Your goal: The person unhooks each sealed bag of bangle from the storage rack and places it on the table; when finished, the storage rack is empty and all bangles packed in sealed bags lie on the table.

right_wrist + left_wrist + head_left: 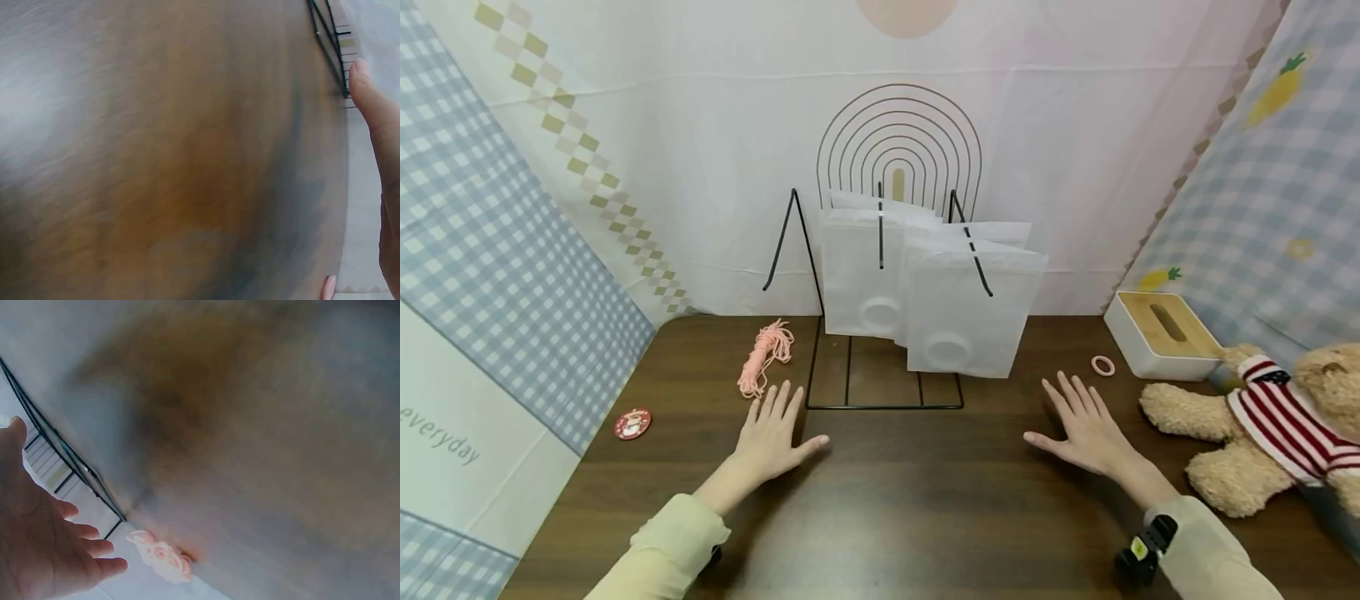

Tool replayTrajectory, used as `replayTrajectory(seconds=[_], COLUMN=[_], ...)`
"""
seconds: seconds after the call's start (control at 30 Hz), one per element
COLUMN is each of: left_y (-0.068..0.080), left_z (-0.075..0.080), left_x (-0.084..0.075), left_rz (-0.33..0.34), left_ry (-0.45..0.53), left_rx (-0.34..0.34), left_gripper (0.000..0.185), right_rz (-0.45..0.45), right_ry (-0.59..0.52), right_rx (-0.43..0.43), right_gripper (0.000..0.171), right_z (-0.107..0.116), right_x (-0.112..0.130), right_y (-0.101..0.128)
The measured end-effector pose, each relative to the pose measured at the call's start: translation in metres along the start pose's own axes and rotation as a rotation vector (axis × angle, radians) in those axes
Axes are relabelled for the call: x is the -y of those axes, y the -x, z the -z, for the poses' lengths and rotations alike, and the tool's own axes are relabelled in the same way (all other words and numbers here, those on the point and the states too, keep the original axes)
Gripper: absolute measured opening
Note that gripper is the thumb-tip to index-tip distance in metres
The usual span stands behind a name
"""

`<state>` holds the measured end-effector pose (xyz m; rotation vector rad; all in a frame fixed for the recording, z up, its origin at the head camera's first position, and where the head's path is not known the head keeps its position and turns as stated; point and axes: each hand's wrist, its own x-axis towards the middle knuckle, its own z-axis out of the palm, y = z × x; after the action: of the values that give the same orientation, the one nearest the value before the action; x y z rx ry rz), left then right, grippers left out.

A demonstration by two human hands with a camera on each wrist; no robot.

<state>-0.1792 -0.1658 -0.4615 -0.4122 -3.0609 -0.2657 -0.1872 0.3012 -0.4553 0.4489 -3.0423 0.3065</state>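
Observation:
Both hands lie flat on the dark wooden table [910, 500], fingers spread and holding nothing. My left hand [772, 437] rests just left of a black wire rack [880, 392], near a bundle of pink cord [763, 354]. My right hand [1086, 429] rests to the right of the rack. The rack holds several white translucent pouches [966, 308] upright. In the left wrist view my left hand [44, 544] shows open beside the rack [69, 462] and the pink cord [162, 556]. The right wrist view shows my right hand [375, 150] along the frame's right edge, over the wood.
A white tissue box with a wooden lid [1161, 333] stands at the back right, a small pink ring [1102, 365] beside it. A teddy bear in a striped sweater [1270, 425] lies at the right. A round red badge [632, 423] lies at the left. Fabric backdrops close three sides.

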Motion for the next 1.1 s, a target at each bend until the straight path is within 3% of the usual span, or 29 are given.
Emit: replayTrajectory(seconds=[0.17,0.4,0.67,0.77,1.1], left_y=[-0.014,-0.046,-0.06,-0.061,-0.064], left_z=[-0.001,-0.005,-0.002,-0.001,0.004], left_x=[-0.001,0.001,0.007,0.005,-0.002], left_rz=[0.029,0.079,0.123,0.115,0.1], left_ry=[0.045,0.157,0.206,0.206,0.192], left_rx=[0.021,0.146,0.17,0.174,0.207], left_gripper=[0.089,0.094,0.085,0.082,0.082], right_rz=[0.016,0.005,-0.002,0.003,0.063], right_ry=[-0.037,-0.214,-0.632,-0.719,-0.782], right_rx=[-0.013,-0.142,-0.566,-0.655,-0.659], right_gripper=[0.094,0.087,0.052,0.041,0.023], right_z=[0.022,0.08,0.128,0.139,0.143], right_x=[0.005,0.03,0.061,0.065,0.069], right_y=[-0.024,-0.063,-0.088,-0.091,-0.08])
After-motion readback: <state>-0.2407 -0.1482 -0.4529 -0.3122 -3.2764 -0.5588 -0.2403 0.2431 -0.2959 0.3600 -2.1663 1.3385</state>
